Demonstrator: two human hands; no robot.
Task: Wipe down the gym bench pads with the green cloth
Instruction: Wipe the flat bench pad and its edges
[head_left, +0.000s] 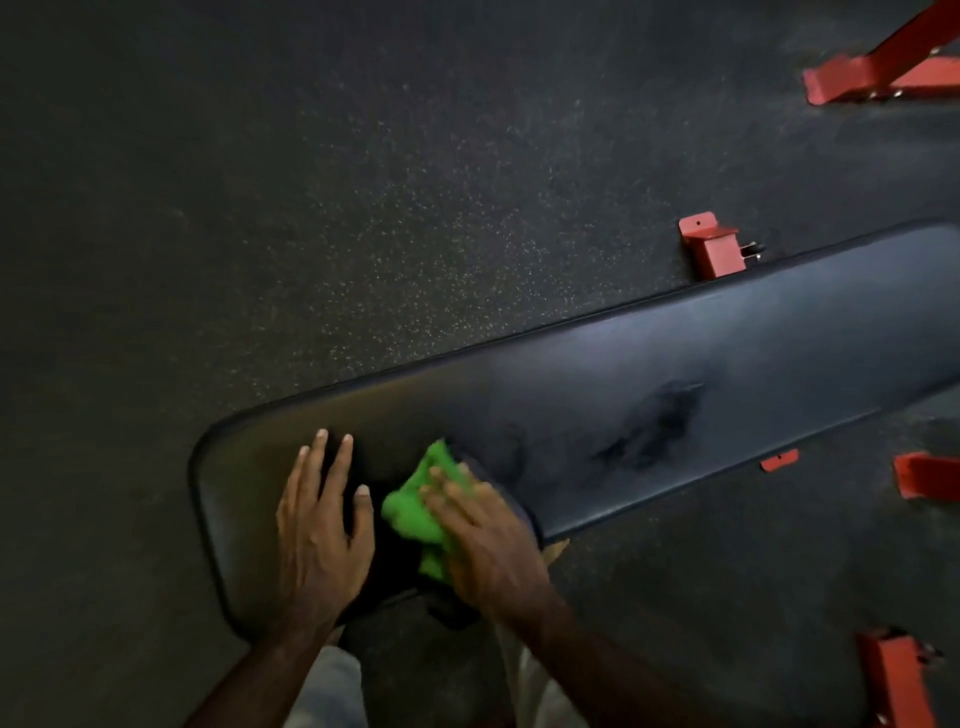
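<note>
- Head view looks down on a long dark bench pad (701, 364) that runs from the lower left up to the right edge, over a dark speckled floor (363, 182).
- Left hand (322, 525) lies flat on the pad near its rounded left end, fingers straight and spread, holding nothing.
- Right hand (483, 535) presses down on the green cloth (415, 509) with fingers extended over it; motion blur hides whether any finger curls under the fabric.
- Green cloth sits bunched on the pad close to its near edge, just beside the left hand's thumb, partly covered by the right hand.
- A darker smeared patch (654, 421) marks the pad's middle, well apart from the cloth.
- Red metal frame feet (711, 249) stand on the floor beyond the pad's far edge and along the right side.
</note>
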